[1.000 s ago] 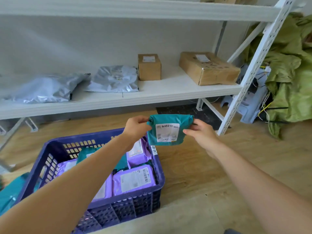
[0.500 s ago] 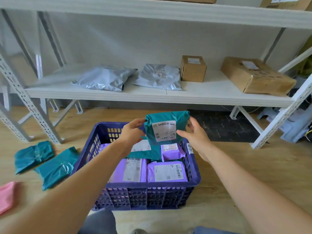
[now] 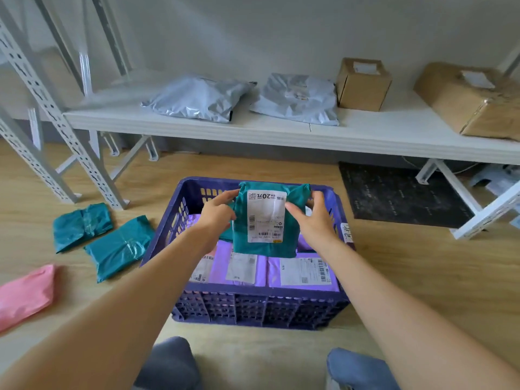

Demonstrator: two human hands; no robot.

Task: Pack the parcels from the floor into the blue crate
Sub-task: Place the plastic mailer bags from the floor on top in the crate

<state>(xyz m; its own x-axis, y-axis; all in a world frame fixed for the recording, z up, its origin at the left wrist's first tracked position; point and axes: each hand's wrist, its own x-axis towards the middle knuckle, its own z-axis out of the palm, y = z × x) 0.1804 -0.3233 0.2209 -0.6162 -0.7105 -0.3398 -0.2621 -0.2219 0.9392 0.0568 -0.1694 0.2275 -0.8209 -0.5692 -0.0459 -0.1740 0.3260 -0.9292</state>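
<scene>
teal parcel (image 3: 264,220): middle of frame, held over the blue crate (image 3: 259,305) | left hand (image 3: 216,215), right hand (image 3: 312,220): each grips one side | feel: probably soft, light, slippery bag; best held by both edges

The white label (image 3: 266,216) on the teal parcel (image 3: 264,246) bears a large "20" and one character along its top edge, with a QR code beside it and barcodes below, the fine print unreadable. A white tag (image 3: 347,232) on the right rim of the blue crate (image 3: 253,308) carries handwriting I cannot make out, and the purple parcels (image 3: 305,271) show only barcoded labels
</scene>
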